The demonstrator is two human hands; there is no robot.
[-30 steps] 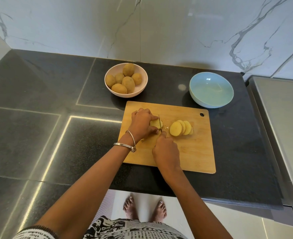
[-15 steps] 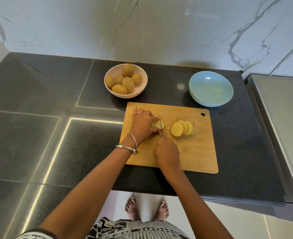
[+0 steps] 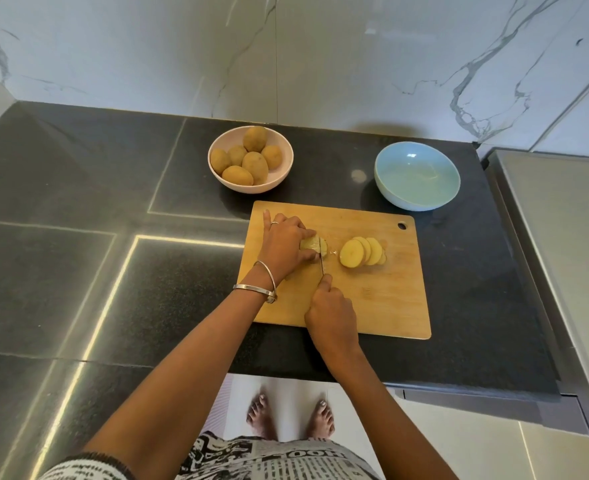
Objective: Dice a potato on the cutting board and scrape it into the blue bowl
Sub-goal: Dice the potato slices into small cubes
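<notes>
Your left hand (image 3: 284, 247) curled over the potato (image 3: 312, 244) on the cutting board (image 3: 383, 299), your right hand (image 3: 331, 315) gripping the knife (image 3: 322, 261), blade apparently in the potato, slices (image 3: 362, 251) just right, blue bowl (image 3: 417, 180) far right on the worktop (image 3: 78, 202).

Silver bangles (image 3: 267, 284), finger ring (image 3: 274, 223), newsprint-patterned garment (image 3: 272, 459)

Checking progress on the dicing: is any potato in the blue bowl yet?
No, the blue bowl is bare inside; the cut slices lie on the cutting board.
</notes>
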